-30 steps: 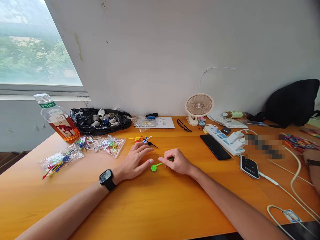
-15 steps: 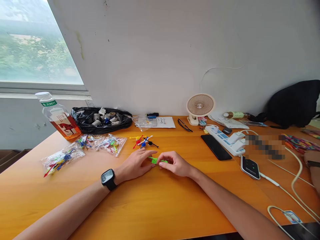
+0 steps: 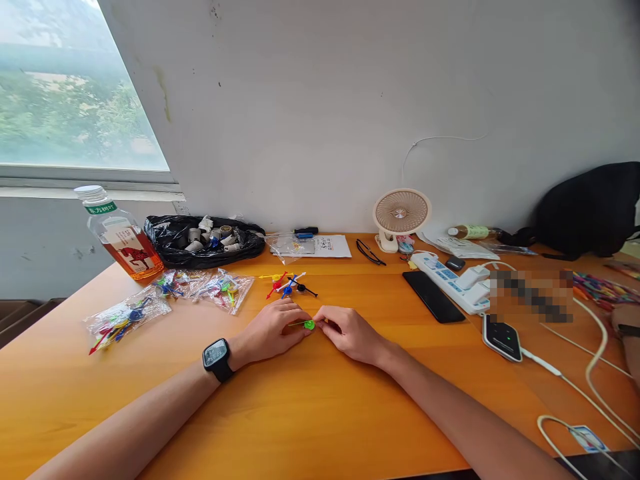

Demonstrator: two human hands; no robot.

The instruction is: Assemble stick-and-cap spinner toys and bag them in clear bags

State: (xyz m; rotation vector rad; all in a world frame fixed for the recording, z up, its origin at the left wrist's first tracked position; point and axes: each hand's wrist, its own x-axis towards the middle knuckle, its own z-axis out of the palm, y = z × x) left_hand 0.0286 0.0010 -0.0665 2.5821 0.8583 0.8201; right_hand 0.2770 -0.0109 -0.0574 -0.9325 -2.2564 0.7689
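Observation:
A small green plastic arrow spinner with a round hub is between my hands, just above or on the wooden table. My left hand, with a black smartwatch on its wrist, is closed around one end of the spinner's pointer. My right hand is pinched at the hub's right side, its fingertips covering the other end. Just beyond them lies a loose cluster of similar spinners: yellow, red, blue and black, with a white pointer across them.
Clear bags of spinners lie left, beside a tea bottle and a black plastic bag of grey fittings. A fan, glasses, phone, power strip and cables stand right. Another person's arm shows at the right edge.
My right fingers have closed into a tighter pinch, and the green spinner has turned so its right-hand pointer is now hidden. My left hand has barely moved.

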